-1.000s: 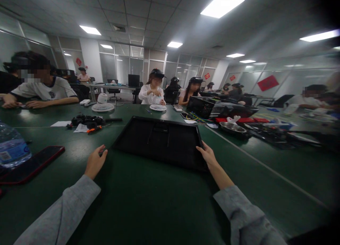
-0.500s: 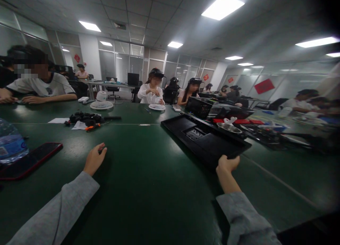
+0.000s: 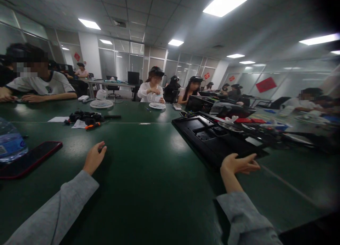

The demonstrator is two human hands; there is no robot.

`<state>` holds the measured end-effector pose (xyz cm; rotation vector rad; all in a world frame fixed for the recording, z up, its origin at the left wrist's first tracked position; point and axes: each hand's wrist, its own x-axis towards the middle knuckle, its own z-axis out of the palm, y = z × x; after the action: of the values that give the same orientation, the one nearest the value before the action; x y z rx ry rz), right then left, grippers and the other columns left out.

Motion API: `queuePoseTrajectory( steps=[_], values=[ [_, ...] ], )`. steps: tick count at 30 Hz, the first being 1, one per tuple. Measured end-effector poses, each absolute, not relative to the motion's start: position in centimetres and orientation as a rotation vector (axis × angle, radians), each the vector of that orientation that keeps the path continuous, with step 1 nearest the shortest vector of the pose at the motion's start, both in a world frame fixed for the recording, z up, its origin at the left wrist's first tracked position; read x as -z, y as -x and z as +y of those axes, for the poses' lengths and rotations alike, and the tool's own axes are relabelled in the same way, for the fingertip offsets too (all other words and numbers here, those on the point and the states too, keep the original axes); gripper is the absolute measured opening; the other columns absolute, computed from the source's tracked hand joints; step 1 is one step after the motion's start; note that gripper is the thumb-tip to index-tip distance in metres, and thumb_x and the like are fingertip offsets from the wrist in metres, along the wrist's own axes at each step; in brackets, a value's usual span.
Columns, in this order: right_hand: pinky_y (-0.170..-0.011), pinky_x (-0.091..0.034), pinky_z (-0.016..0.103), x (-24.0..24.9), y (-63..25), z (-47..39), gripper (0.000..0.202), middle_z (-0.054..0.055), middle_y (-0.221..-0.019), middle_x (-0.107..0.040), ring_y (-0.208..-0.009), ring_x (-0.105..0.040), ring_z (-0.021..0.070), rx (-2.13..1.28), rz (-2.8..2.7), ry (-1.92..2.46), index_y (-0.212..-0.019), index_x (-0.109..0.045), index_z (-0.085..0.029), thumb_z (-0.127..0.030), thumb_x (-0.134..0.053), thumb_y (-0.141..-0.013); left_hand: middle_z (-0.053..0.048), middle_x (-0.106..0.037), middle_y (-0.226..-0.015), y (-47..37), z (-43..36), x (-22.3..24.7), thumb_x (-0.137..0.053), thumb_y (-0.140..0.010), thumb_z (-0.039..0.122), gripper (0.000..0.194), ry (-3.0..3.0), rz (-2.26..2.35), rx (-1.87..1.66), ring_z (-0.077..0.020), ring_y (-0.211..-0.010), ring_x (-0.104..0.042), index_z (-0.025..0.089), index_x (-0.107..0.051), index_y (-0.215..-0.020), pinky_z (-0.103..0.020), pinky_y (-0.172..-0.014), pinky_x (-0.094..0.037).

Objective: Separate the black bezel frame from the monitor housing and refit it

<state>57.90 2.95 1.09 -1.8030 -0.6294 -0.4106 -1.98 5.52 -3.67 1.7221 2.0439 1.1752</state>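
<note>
Right hand open at the near edge of the black panel, left hand well apart

The panel lies just beyond the right hand and reaches away to its left, with its recessed face up. The right hand is open, fingers stretched out along the near edge and not wrapped around it; whether they touch the panel, I cannot tell. The left hand is open too, thumb apart from loosely bent fingers, with nothing in its grasp, over the bare green tabletop.

To the left of the left hand are a red-edged phone and, by it, a clear bottle. Beyond that hand lie a dark tangle of gear, an orange tool and white paper. Farther off stands a white fan.

Beyond the right hand, past the panel, a metal bowl sits among mixed parts. Across the tabletop, a person in white has both hands at a second fan.
</note>
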Motion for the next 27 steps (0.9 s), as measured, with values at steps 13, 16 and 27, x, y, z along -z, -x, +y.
queuePoseTrajectory(
  steps=[13, 16, 27],
  values=[
    [-0.097, -0.046, 0.049, -3.6, -50.3, 4.4, 0.064, 0.022, -0.123, -0.061, -0.111, -0.060, 0.0308, 0.804, -1.420, 1.258, -0.153, -0.031, -0.009, -0.036, -0.045, -0.097, -0.016, -0.065, -0.125, 1.7, 5.4, 3.6, -0.047, -0.089, 0.048, 0.060, -1.661, 1.947, -1.437, -0.0287, -0.112, -0.063, 0.011, -0.050, -0.136, -0.048, -0.100, -0.047],
    [-0.090, -0.050, 0.042, -3.8, -48.7, 4.2, 0.069, 0.014, -0.101, -0.068, -0.092, -0.066, 0.0245, 0.615, -1.396, 1.232, -0.158, -0.018, -0.011, -0.037, -0.042, -0.098, -0.017, -0.061, -0.130, 1.7, 5.3, 3.3, -0.048, -0.088, 0.056, 0.068, -1.683, 1.999, -1.549, -0.0293, -0.113, -0.061, 0.012, -0.045, -0.141, -0.051, -0.102, -0.045],
    [-0.043, -0.040, 0.026, 0.1, -50.6, 8.3, 0.080, -0.005, -0.062, -0.054, -0.044, -0.047, 0.0128, -0.490, -1.475, 1.383, -0.154, -0.030, -0.014, -0.055, -0.048, -0.088, -0.019, -0.045, -0.145, 0.7, 4.7, 2.9, -0.052, -0.087, 0.057, 0.074, -1.875, 2.214, -1.525, -0.0355, -0.135, -0.043, 0.015, -0.039, -0.147, -0.056, -0.108, -0.039]
  ],
)
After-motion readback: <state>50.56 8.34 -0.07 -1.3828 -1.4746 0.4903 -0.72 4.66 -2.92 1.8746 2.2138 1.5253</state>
